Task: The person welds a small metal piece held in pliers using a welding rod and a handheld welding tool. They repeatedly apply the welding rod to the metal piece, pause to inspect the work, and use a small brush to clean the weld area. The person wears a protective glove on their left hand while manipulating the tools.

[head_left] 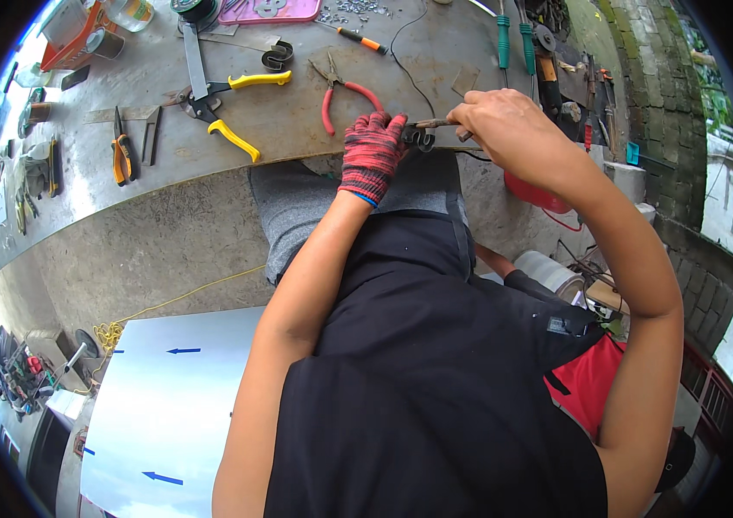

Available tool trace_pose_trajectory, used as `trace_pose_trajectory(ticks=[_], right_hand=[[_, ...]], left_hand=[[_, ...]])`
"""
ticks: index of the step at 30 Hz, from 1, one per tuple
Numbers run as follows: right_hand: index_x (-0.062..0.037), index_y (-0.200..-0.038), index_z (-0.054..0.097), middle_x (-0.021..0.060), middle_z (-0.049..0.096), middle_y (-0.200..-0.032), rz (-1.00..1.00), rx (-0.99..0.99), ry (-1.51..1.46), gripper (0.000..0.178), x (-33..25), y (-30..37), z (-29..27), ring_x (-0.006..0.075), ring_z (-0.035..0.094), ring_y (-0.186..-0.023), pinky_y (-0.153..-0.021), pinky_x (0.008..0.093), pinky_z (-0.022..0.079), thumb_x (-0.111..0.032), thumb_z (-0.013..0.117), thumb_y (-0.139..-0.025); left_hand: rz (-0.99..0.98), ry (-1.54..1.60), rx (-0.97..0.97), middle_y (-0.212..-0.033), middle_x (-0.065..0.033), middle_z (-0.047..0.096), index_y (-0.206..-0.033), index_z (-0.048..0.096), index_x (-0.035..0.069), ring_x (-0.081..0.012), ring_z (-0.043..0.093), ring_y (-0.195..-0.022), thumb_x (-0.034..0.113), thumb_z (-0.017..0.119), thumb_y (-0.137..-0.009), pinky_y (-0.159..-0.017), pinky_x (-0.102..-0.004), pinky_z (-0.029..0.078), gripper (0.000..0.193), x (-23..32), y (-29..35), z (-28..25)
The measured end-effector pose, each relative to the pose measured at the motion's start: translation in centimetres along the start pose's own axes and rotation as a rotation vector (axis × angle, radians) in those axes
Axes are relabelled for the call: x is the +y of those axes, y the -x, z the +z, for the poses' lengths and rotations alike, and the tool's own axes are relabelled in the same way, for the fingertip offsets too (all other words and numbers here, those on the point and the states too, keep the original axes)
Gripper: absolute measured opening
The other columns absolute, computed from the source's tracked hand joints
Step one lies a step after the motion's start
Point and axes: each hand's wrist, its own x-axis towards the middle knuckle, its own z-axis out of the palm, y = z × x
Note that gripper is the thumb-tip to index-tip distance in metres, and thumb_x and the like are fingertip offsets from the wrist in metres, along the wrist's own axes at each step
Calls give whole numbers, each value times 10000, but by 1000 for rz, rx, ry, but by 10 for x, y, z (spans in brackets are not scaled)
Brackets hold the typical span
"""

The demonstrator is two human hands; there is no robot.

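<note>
To my left I see orange-handled pliers and yellow-handled snips. Ahead of me: pink tray, orange-and-black screwdriver. Yellow cord lies beside a sheet with blue arrows.

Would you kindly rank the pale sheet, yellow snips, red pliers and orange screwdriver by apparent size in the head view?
1. Pale sheet
2. Yellow snips
3. Red pliers
4. Orange screwdriver

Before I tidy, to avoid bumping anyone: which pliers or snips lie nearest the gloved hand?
The red-handled pliers, open just beyond the gloved left hand; the yellow-handled snips and orange-and-black pliers lie farther left.
</note>
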Motion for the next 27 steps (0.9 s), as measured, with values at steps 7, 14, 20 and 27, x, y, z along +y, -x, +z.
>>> trace_pose_trajectory(ticks=[7, 14, 20, 27], right_hand=[[-8, -1034, 711, 149, 709, -986, 109, -53, 30, 175, -5, 1, 0, 361, 710, -956, -837, 456, 552, -27, 666, -866], [-11, -896, 682, 144, 701, -916, -31, 39, 61, 86, -6, 2, -2, 366, 713, -910, -810, 445, 562, 15, 662, -816], [-16, -982, 714, 137, 708, -943, -6, 25, 33, 123, 1, 0, 4, 355, 701, -908, -831, 450, 545, -36, 666, -871], [9, -1032, 720, 161, 726, -956, 115, 72, -79, 170, 4, -2, 9, 352, 715, -922, -838, 447, 556, -23, 711, -866]], left_hand=[[-9, 49, -34, -1274, -100, 646, -1345, 663, 222, -352, 592, -1178, 262, 804, -805, -994, -519, 460, 559, 0, 0, -3], [-13, 107, -37, -1247, -85, 659, -1284, 691, 199, -347, 599, -1164, 240, 844, -756, -971, -520, 467, 551, -2, -3, -9], [-25, 124, -71, -1242, -90, 662, -1256, 712, 211, -349, 597, -1156, 242, 825, -779, -982, -519, 461, 492, -1, -5, -11], [-53, 105, -5, -1198, -109, 662, -1261, 707, 178, -345, 596, -1131, 235, 824, -779, -948, -506, 466, 499, 4, -1, -4]])
